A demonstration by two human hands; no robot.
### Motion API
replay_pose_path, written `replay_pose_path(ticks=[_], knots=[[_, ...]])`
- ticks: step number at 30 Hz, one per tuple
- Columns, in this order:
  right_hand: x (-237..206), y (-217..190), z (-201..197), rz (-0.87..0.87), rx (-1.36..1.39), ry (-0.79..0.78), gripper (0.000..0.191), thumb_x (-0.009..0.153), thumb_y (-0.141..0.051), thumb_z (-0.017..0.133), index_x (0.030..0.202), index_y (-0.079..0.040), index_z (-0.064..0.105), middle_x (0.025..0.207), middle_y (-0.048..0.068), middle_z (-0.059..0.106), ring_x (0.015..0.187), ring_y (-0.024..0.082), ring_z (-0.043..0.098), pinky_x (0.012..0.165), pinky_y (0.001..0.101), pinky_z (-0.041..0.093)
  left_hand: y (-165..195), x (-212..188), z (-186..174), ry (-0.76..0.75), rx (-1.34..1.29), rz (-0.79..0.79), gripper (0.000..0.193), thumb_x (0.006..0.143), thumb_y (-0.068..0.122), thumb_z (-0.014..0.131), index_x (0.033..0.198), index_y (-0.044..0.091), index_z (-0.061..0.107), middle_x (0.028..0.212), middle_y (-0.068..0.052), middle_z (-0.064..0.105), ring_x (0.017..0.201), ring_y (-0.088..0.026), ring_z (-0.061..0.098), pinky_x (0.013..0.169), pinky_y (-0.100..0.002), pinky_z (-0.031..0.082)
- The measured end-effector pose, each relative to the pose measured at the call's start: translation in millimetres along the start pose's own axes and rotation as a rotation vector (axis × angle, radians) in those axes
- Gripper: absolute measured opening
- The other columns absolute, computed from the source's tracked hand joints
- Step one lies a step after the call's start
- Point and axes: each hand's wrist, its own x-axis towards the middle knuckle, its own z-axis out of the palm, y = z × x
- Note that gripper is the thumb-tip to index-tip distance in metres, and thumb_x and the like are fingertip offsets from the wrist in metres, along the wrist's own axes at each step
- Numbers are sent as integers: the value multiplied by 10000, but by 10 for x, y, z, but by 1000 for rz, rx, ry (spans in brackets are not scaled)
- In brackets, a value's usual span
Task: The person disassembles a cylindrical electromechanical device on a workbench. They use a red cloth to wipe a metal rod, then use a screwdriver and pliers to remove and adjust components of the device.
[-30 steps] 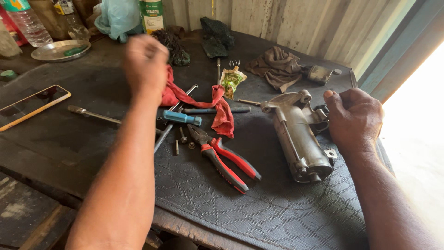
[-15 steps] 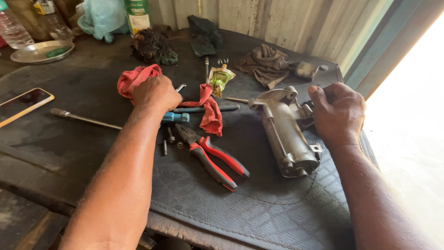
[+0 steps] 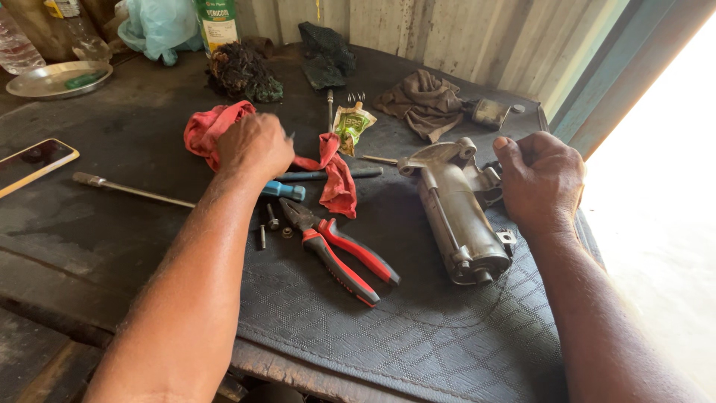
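A grey metal motor housing (image 3: 456, 213), seemingly a starter motor, is found lying on its side on the dark rubber mat (image 3: 418, 336) that covers the table (image 3: 45, 246), right of centre. It is steadied by the right hand (image 3: 538, 180), which is curled against its upper right flank at about 2 o'clock of the body; whether a part is pinched by the fingers cannot be told.

At 9 o'clock of the housing, a red rag (image 3: 224, 128) is gripped by the left hand (image 3: 253, 145), closed into a fist; the rag's tail (image 3: 335, 175) is draped over a blue-handled screwdriver (image 3: 287, 191). Red-handled pliers (image 3: 339, 250) are laid at 7 o'clock of the housing, and loose bolts and small fasteners (image 3: 272, 222) are seen just beside their jaws.

Progress is judged to be early to middling: fasteners appear to have been removed and set aside, yet the housing is seen closed, with its end cap in place. Opening and cleaning are judged to remain.

A small green and yellow sachet (image 3: 350, 125), torn open, is placed at 10 o'clock of the housing. A green bottle with a white label (image 3: 216, 22) is stood at the far edge at 11 o'clock, beside a pale blue plastic bag (image 3: 156, 26). A brown rag (image 3: 424, 101) is noted at 12 o'clock, a long metal rod (image 3: 130, 190) and a phone (image 3: 33, 164) at 9 o'clock, and a round metal dish (image 3: 56, 78) at the far left.
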Motion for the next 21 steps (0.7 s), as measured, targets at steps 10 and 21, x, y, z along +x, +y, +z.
replay_pose_path(ticks=[10, 21], knots=[[-67, -211, -96, -204, 125, 126, 263, 980, -275, 811, 941, -33, 718, 819, 75, 742, 742, 163, 709, 716, 338, 547, 537, -274, -370, 716, -650, 565, 157, 1185, 148, 598, 1108, 27, 534, 985, -104, 638, 871, -267, 668, 780, -368, 547], [-433, -773, -294, -834, 141, -152, 243, 880, -192, 870, 954, -32, 703, 849, 78, 741, 748, 183, 716, 719, 340, 549, 1194, -705, -275, -269, -1961, 432, 143, 1118, 213, 540, 1119, 74, 508, 1019, -64, 634, 826, -149, 694, 669, -315, 595]])
